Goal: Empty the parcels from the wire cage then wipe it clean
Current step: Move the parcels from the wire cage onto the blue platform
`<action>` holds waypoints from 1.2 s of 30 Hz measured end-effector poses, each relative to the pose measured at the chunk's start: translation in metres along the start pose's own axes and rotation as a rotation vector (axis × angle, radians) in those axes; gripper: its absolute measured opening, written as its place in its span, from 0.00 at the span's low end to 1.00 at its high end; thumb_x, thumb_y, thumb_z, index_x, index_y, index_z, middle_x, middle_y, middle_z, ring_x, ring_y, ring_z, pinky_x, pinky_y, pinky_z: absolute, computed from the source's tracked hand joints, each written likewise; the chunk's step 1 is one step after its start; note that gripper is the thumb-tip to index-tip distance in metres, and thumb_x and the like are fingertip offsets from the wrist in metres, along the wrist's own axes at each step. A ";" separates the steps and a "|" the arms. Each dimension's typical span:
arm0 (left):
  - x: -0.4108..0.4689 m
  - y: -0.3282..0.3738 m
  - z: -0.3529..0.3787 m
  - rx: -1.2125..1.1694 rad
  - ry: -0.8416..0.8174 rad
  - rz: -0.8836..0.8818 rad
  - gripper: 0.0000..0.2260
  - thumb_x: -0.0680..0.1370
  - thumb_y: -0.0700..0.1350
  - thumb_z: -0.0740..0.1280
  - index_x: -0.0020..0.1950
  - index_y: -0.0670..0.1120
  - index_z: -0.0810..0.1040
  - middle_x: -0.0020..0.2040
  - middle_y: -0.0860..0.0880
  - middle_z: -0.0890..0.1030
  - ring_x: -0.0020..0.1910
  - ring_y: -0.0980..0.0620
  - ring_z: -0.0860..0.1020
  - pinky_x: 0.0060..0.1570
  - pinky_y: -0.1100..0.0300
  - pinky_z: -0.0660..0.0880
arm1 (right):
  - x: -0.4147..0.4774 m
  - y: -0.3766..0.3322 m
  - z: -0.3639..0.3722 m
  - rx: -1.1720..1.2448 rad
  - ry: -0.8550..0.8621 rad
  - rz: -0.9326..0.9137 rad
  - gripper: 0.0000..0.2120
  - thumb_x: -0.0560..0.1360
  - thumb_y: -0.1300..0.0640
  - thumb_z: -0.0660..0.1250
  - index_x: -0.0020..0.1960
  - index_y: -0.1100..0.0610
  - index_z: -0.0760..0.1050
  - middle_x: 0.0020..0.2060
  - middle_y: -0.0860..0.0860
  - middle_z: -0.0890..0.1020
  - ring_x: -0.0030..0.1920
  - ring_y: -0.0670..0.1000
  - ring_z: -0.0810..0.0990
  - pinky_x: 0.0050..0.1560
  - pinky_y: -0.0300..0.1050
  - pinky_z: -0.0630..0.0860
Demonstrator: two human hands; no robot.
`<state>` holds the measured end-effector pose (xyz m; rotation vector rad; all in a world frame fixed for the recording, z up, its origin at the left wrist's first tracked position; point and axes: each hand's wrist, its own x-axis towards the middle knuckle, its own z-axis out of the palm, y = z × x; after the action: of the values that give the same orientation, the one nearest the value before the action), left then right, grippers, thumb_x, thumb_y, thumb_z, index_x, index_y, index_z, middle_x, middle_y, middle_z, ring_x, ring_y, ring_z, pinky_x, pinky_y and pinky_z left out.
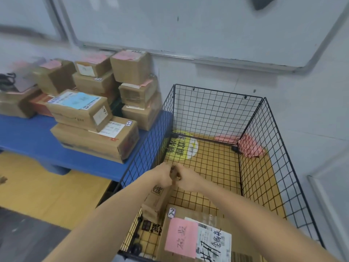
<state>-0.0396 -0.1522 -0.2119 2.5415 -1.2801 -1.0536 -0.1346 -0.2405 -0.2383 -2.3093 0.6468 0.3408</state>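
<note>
Presently we find left hand and right hand gripping the top of the narrow carton, standing on end directly beneath them.

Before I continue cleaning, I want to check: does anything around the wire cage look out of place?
A crumpled pink cloth lies at the far right corner of the wire cage, looking dropped rather than folded. A small parcel also leans tilted by the cage's left wall.
</note>
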 end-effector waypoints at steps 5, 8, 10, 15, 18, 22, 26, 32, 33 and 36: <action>-0.001 0.003 -0.003 -0.065 0.033 0.016 0.31 0.75 0.35 0.64 0.76 0.45 0.59 0.72 0.46 0.65 0.70 0.45 0.66 0.65 0.56 0.67 | 0.009 0.004 -0.001 0.104 0.087 0.025 0.28 0.76 0.55 0.67 0.73 0.57 0.62 0.65 0.54 0.75 0.65 0.55 0.74 0.60 0.42 0.71; 0.002 0.012 -0.012 -0.133 0.121 0.093 0.28 0.75 0.33 0.63 0.75 0.41 0.61 0.72 0.43 0.66 0.70 0.45 0.66 0.65 0.58 0.66 | 0.012 0.013 -0.013 0.188 0.151 0.071 0.28 0.76 0.54 0.68 0.72 0.56 0.62 0.62 0.53 0.77 0.61 0.53 0.76 0.53 0.40 0.74; 0.008 0.020 -0.015 -0.152 0.190 0.177 0.31 0.75 0.32 0.62 0.77 0.42 0.57 0.76 0.44 0.60 0.75 0.47 0.58 0.70 0.59 0.59 | 0.012 0.020 -0.023 0.275 0.216 0.099 0.31 0.77 0.54 0.67 0.75 0.55 0.57 0.66 0.53 0.75 0.63 0.53 0.75 0.57 0.41 0.73; 0.030 0.035 -0.007 -0.265 0.208 0.288 0.32 0.76 0.31 0.61 0.78 0.46 0.54 0.77 0.46 0.58 0.76 0.48 0.57 0.73 0.57 0.58 | 0.007 0.036 -0.036 0.331 0.294 0.150 0.34 0.77 0.46 0.65 0.78 0.51 0.54 0.69 0.51 0.71 0.68 0.55 0.71 0.62 0.46 0.70; 0.043 0.032 0.002 -0.255 0.149 0.235 0.32 0.76 0.33 0.63 0.78 0.45 0.54 0.77 0.45 0.58 0.75 0.47 0.57 0.73 0.51 0.59 | 0.012 0.054 -0.030 0.306 0.257 0.232 0.33 0.74 0.41 0.67 0.75 0.47 0.59 0.65 0.51 0.74 0.60 0.53 0.77 0.56 0.45 0.77; 0.058 0.019 0.019 -0.159 0.063 0.041 0.34 0.79 0.45 0.63 0.78 0.42 0.46 0.77 0.41 0.52 0.76 0.43 0.55 0.73 0.48 0.57 | 0.006 0.063 -0.029 0.241 0.129 0.283 0.26 0.79 0.54 0.65 0.74 0.54 0.60 0.65 0.53 0.75 0.59 0.52 0.77 0.41 0.34 0.73; 0.063 0.013 0.029 -0.129 -0.027 -0.039 0.37 0.80 0.53 0.61 0.78 0.42 0.41 0.78 0.42 0.46 0.77 0.43 0.47 0.75 0.46 0.50 | -0.001 0.065 -0.026 0.239 0.122 0.274 0.34 0.78 0.61 0.65 0.77 0.54 0.50 0.68 0.55 0.73 0.65 0.54 0.74 0.52 0.41 0.74; 0.076 0.008 0.041 -0.168 -0.097 -0.013 0.39 0.76 0.56 0.65 0.78 0.44 0.45 0.73 0.44 0.65 0.68 0.45 0.68 0.67 0.51 0.66 | -0.005 0.061 -0.025 0.175 0.113 0.215 0.28 0.79 0.64 0.63 0.76 0.57 0.56 0.72 0.55 0.67 0.69 0.54 0.68 0.61 0.41 0.70; 0.077 0.007 0.043 -0.168 -0.112 0.002 0.38 0.76 0.56 0.65 0.78 0.46 0.49 0.71 0.46 0.68 0.64 0.48 0.72 0.65 0.52 0.69 | -0.004 0.060 -0.024 0.183 0.116 0.216 0.27 0.78 0.64 0.63 0.75 0.57 0.59 0.71 0.55 0.67 0.70 0.54 0.68 0.62 0.42 0.70; 0.077 0.009 0.038 -0.190 -0.074 0.038 0.40 0.74 0.55 0.68 0.77 0.48 0.48 0.68 0.47 0.71 0.55 0.51 0.74 0.57 0.55 0.73 | -0.004 0.058 -0.025 0.204 0.142 0.220 0.25 0.78 0.65 0.62 0.73 0.59 0.60 0.69 0.55 0.70 0.68 0.54 0.69 0.59 0.41 0.70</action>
<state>-0.0384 -0.2072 -0.2782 2.3506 -1.1778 -1.2099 -0.1680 -0.2929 -0.2518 -2.0854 0.9648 0.2020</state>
